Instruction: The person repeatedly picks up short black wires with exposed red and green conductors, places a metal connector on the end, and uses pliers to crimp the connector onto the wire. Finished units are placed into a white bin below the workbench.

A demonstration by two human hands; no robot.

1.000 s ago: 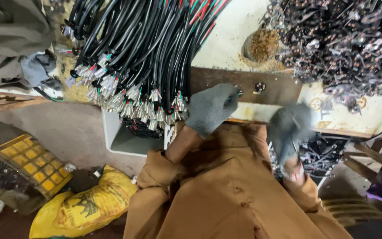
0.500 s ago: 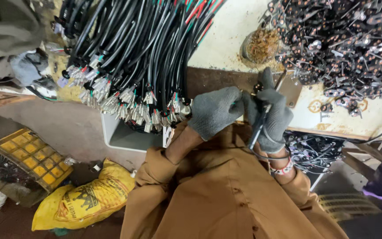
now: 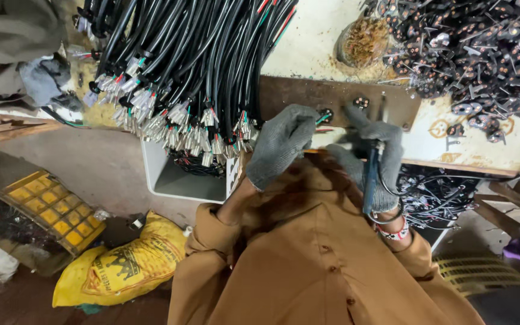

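Dozens of black cables [image 3: 194, 60] fan down from the upper left of the frame across the pale desk [image 3: 308, 36], their stripped, metal-tipped ends hanging over its front edge. At the upper right lies a heap of small dark connectors [image 3: 476, 48], with a round tin of brownish bits [image 3: 362, 41] beside it. A brown metal plate [image 3: 296, 93] with small holes runs along the desk edge at centre. Below, a white bin [image 3: 176, 180] sits under the cable ends, and a yellow sack [image 3: 121, 265] and a yellow tray [image 3: 49, 207] lie on the floor at lower left. The left hand [image 3: 281, 144], in a grey glove, is curled with its fingertips pinching a small round connector with coloured wires [image 3: 325, 115] against the plate. The right hand [image 3: 371, 159], also gloved, is closed around a slim blue-handled tool [image 3: 373, 174], its tip pointing up toward the plate.
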